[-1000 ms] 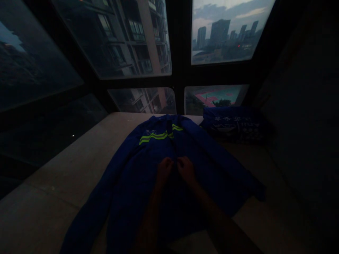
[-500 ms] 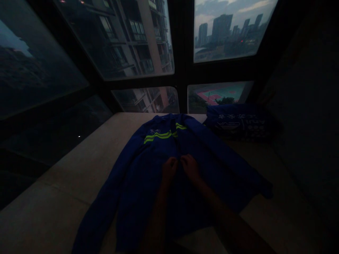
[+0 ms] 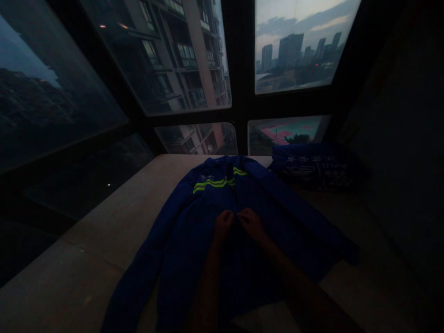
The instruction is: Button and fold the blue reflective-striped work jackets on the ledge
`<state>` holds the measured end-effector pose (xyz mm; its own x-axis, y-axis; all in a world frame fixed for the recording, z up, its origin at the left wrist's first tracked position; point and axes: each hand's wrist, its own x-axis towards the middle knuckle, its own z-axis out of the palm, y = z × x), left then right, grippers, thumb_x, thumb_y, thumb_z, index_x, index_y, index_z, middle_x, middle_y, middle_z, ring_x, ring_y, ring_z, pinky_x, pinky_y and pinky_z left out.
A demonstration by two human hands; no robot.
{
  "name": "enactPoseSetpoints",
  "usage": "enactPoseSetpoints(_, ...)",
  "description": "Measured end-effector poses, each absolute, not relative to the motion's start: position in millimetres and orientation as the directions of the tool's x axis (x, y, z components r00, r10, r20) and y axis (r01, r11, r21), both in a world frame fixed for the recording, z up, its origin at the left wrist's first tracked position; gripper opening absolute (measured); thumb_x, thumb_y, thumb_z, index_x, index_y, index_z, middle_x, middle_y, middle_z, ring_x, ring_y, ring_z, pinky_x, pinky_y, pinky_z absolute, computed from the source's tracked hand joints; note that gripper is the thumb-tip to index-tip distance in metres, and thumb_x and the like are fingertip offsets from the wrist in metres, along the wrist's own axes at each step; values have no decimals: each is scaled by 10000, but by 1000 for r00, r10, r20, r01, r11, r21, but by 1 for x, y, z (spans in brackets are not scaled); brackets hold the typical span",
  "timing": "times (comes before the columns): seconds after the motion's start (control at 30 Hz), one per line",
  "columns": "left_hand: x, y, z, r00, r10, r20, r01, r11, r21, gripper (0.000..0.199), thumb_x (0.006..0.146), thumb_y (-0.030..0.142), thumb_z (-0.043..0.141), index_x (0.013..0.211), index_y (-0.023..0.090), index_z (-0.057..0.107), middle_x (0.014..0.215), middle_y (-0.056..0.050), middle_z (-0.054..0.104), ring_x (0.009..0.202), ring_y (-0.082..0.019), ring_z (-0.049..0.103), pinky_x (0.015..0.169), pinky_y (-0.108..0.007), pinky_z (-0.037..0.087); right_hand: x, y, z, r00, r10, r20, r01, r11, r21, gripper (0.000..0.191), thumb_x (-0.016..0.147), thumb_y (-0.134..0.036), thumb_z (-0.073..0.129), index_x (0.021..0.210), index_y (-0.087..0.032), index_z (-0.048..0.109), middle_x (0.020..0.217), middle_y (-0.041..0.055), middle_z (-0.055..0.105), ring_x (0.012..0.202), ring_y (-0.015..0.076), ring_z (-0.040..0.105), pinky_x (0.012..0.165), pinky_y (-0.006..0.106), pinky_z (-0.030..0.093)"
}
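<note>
A blue long-sleeved jacket (image 3: 194,231) with yellow-green stripes across the chest lies spread on a pale ledge, its collar toward the windows. Close together at the middle of its front opening, my left hand (image 3: 223,225) and my right hand (image 3: 251,223) pinch the cloth edges from either side. The fingers of both are closed. Whether a button or zip sits between the fingertips is too dark to make out. The sleeves reach out to the lower left and to the right.
A folded blue bundle (image 3: 308,166) with white lettering rests at the back right, beside a dark wall (image 3: 391,185). Dark-framed windows (image 3: 239,111) stand behind and to the left of the pale ledge (image 3: 86,249). The light is very dim.
The whole view has shifted slightly, so the scene sits a little lower. Both hands stay at the jacket's front opening, with their fingertips slightly closer together.
</note>
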<state>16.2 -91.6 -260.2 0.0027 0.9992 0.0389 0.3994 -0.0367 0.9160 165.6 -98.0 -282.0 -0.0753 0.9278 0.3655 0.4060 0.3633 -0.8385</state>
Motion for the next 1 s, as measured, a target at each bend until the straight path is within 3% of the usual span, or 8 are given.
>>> enactPoseSetpoints(0.2, 16, -89, -260, -9, 999, 33, 413, -26, 911, 259, 769, 390, 631, 888, 166, 685, 927, -80, 759, 911, -226, 708, 839, -344, 550, 165, -101, -281, -36, 918, 395, 434, 370, -822, 232, 886, -173, 530, 936, -203, 755, 918, 65, 707, 859, 164, 656, 805, 297, 516)
enactPoseSetpoints(0.47, 14, -87, -263, -10, 1000, 16, 427, -10, 904, 278, 791, 396, 621, 923, 166, 706, 983, -98, 763, 946, -237, 710, 867, -367, 548, 163, -96, -287, 25, 922, 386, 470, 330, -818, 240, 891, -168, 516, 952, -199, 746, 939, 82, 707, 894, 180, 653, 852, 330, 515)
enactPoseSetpoints(1.0, 18, -90, -260, -8, 999, 50, 428, -42, 903, 214, 799, 369, 588, 857, 175, 657, 881, -70, 744, 855, -211, 700, 805, -333, 542, 162, -100, -285, -29, 925, 379, 474, 347, -809, 241, 892, -140, 505, 979, -203, 721, 962, 67, 686, 913, 172, 638, 854, 306, 498)
